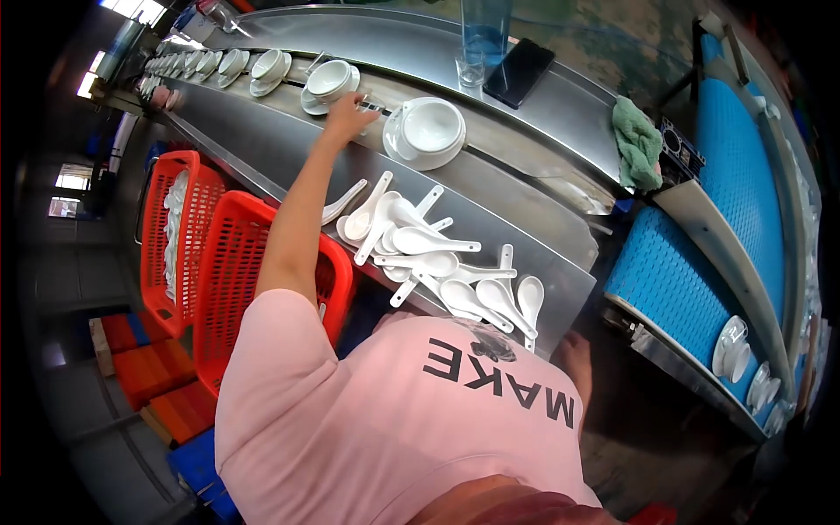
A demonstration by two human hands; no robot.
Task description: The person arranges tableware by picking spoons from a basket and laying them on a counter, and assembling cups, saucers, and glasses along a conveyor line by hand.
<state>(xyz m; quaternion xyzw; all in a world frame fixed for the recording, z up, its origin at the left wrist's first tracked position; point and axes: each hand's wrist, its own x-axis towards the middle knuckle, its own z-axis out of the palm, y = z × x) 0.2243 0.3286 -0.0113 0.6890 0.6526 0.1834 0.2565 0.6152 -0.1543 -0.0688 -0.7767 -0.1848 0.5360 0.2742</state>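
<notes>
My left hand is over the conveyor line, beside a white bowl on a saucer; its thumb and fingers are apart, with nothing visible between them. Just right of it, another white bowl sits on a larger saucer. White ceramic spoons lie in a loose pile on the steel ledge in front of my body. Low at the right end of the ledge is my right hand, partly seen and dark, its fingers not clear.
More bowls on saucers line the conveyor at the back left. Red baskets stand left. A phone, small glass, blue container and green cloth are on the upper ledge. Blue belts carry cups at right.
</notes>
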